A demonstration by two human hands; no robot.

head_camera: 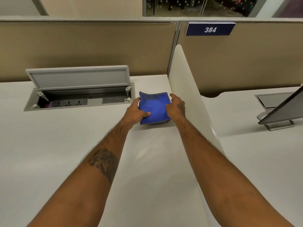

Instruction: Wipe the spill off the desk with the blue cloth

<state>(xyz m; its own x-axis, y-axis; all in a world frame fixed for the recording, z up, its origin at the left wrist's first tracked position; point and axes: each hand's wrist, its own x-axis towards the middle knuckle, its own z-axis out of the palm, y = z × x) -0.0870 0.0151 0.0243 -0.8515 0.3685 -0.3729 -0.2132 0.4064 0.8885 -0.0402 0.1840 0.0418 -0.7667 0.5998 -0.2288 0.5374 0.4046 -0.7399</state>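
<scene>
**Both hands on the blue cloth at the desk's far corner**

Off to the left of the hands, a grey metal cable hatch (pixel 78 94) sits in the white desk top (pixel 49 145), its lid propped up and sockets showing inside. Here's the left hand (pixel 136 110), fingers curled round the left edge of the folded blue fabric cloth (pixel 155 108), thumb pressed on top. The cloth lies flat on the desk between the two hands. Now the right hand (pixel 177 106), clamped on the cloth's right edge, its back just beside the white divider panel (pixel 185 82). A faint wet sheen (pixel 147 145) shows on the desk nearer than the hands, between the forearms. Far right, beyond the divider, a tilted dark monitor (pixel 285 110).
</scene>
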